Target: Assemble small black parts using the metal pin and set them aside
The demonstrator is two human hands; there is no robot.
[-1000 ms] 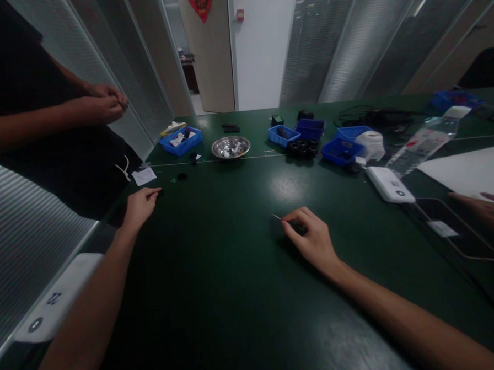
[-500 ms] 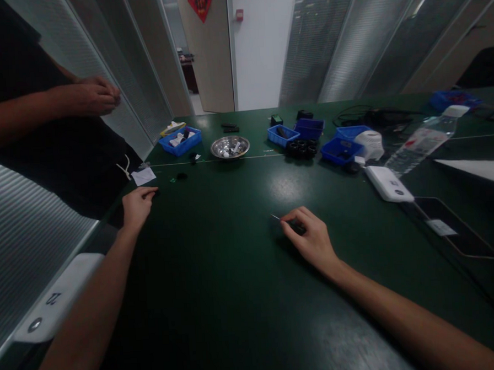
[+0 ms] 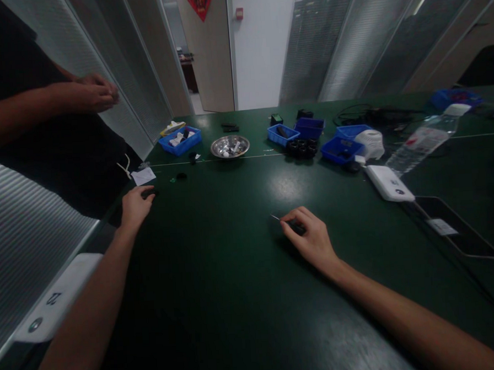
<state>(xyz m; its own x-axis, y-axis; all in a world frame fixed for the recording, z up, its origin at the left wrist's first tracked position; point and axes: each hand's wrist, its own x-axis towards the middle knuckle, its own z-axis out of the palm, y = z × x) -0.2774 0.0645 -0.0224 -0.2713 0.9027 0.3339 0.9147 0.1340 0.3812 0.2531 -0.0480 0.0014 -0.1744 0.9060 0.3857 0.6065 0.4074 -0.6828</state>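
Dark green is the surface of the long table point(image 3: 217, 253), and both hands of the person are over it. The left hand point(image 3: 136, 206) is on the far left side, with thumb and fingers closed around a small black object point(image 3: 149, 193); whether this object touches the table, I cannot tell. Just beyond this hand lies a white sheet of paper point(image 3: 144, 176), on which no writing can be read. To the right of the paper, a flat black round piece point(image 3: 181, 176) lies near tiny green scraps point(image 3: 173, 180).

The right hand point(image 3: 309, 231) is near the middle of the table and pinches a slim tool with a thin metal shaft point(image 3: 274, 217), which points toward the left; its dark handle is mostly hidden in the palm.

Farther back stands a round shiny metal bowl point(image 3: 230, 147) with small white pieces inside. On the right, a clear plastic bottle point(image 3: 424, 140) carries a red and white label, too blurred to read. Beside it, a white rectangular device point(image 3: 390, 183) bears a dark mark and a round button. Another white device point(image 3: 58, 300), at the left edge, shows a similar dark mark, not surely readable. On the door hangs a red diamond-shaped decoration point(image 3: 200, 1) with one dark Chinese character.
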